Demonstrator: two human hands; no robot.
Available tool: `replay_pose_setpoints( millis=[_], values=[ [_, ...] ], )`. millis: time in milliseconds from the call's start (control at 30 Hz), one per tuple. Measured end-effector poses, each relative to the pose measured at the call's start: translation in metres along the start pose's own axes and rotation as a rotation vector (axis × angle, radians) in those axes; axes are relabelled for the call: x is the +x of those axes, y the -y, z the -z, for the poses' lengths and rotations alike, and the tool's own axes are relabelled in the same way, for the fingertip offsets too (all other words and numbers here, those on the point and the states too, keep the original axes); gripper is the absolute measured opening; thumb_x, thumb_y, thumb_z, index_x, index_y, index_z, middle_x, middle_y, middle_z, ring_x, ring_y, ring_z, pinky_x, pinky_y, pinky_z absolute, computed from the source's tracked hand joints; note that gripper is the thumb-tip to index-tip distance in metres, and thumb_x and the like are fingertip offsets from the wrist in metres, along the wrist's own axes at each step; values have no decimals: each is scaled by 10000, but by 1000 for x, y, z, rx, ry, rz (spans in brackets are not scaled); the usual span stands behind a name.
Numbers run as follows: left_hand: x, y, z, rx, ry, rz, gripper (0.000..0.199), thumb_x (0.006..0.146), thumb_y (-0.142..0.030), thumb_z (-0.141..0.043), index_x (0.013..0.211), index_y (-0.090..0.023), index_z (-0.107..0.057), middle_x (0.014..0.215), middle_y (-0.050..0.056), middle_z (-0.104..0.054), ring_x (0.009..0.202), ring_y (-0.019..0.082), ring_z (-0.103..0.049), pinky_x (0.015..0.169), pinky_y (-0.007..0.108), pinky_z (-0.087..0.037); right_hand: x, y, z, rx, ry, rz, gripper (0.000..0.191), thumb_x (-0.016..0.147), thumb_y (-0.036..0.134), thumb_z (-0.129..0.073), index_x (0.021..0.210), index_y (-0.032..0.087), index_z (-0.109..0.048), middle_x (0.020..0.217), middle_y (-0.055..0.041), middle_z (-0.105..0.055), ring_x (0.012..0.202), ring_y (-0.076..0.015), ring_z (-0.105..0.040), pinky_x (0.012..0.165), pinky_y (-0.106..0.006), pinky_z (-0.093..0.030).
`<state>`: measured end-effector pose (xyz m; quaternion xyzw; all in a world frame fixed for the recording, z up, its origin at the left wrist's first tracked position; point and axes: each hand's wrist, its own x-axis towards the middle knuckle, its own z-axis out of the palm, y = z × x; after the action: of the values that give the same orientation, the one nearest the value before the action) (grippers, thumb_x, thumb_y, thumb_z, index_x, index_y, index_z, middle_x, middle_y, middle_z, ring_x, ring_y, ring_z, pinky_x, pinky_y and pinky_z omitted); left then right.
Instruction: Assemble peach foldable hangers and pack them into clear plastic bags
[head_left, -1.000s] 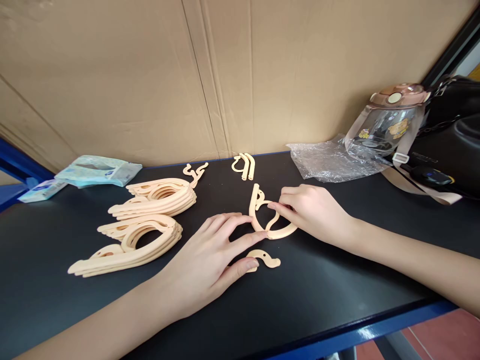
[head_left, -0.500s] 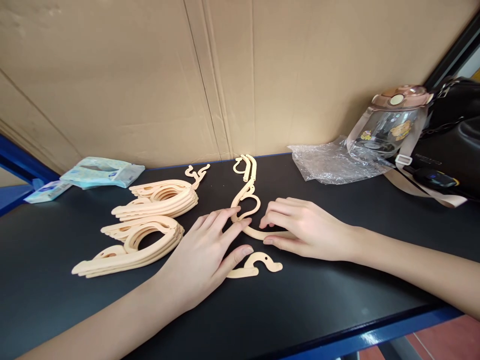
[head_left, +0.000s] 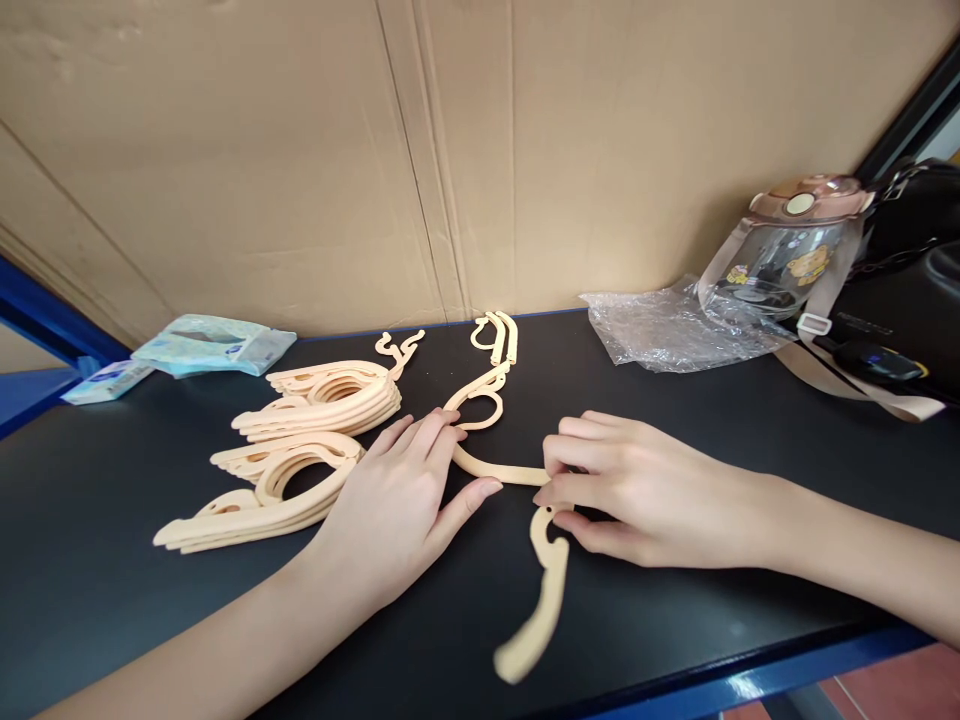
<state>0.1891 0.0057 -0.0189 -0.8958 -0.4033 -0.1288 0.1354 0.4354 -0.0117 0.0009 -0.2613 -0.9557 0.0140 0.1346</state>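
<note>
Beige folding-hanger parts lie on a black tabletop. My left hand is spread, its fingertips resting on the bend of a curved hanger part and its thumb apart from it. My right hand pinches the hooked end of a loose hanger arm, whose long end slants toward me and looks slightly blurred. The right fingers also cover the right end of the curved part; whether they touch it I cannot tell. A ring-shaped part sits just beyond my left fingertips.
Stacked folded hangers lie left of my left hand, with small hooks behind them. Further narrow parts lie at the back. Tissue packs, a clear plastic bag, a strapped bottle and a black bag stand around. Cardboard backs the table.
My right hand has left the curved part, moved toward me and taken the loose hanger arm's hooked end. That arm has turned and now points toward me. My left hand has shifted slightly left.
</note>
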Motion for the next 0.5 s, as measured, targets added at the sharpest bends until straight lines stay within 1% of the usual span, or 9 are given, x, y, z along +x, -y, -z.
replay_pose_setpoints(
  millis=[100, 167, 233, 300, 400, 500],
  values=[
    [0, 1, 1, 7, -1, 39, 614, 979, -536, -271, 1121, -62, -634, 1191, 190, -629, 1103, 351, -582, 925, 534, -472, -1, -7, 4, 59, 38, -7, 173, 913, 155, -533, 959, 195, -694, 869, -29, -549, 826, -160, -461, 743, -294, -374],
    [1, 1, 3, -4, -16, 30, 576, 979, -525, -296, 1129, -75, -624, 1221, 192, -607, 1153, 357, -547, 939, 543, -455, -2, -9, 6, 107, 47, -5, 203, 896, 109, -542, 974, 215, -697, 885, -27, -554, 841, -156, -469, 742, -282, -386],
    [2, -1, 5, -58, -11, -28, 509, 980, -500, -336, 1160, -103, -599, 1279, 176, -576, 1211, 338, -507, 966, 524, -442, -2, -10, 8, 148, 35, -8, 236, 885, 65, -531, 955, 217, -698, 898, -27, -566, 850, -150, -479, 741, -269, -398],
    [2, -3, 8, -150, 20, -119, 439, 985, -460, -369, 1212, -138, -560, 1333, 143, -545, 1253, 295, -476, 998, 473, -434, -2, -10, 10, 153, 0, -25, 238, 889, 57, -510, 949, 202, -690, 912, -33, -579, 851, -147, -486, 741, -264, -409],
    [2, -7, 11, -263, 75, -226, 375, 992, -384, -394, 1282, -173, -505, 1359, 105, -524, 1275, 243, -456, 1022, 402, -428, 0, -10, 14, 74, -76, -32, 210, 915, 106, -479, 958, 177, -672, 903, -46, -593, 806, -151, -485, 718, -274, -414],
    [2, -8, 12, -321, 91, -282, 344, 993, -324, -401, 1286, -174, -500, 1321, 100, -545, 1263, 229, -466, 1035, 380, -423, 1, -3, 18, -47, -126, 4, 219, 946, 172, -450, 919, 161, -667, 824, -49, -593, 720, -155, -473, 655, -295, -400]
  ],
)
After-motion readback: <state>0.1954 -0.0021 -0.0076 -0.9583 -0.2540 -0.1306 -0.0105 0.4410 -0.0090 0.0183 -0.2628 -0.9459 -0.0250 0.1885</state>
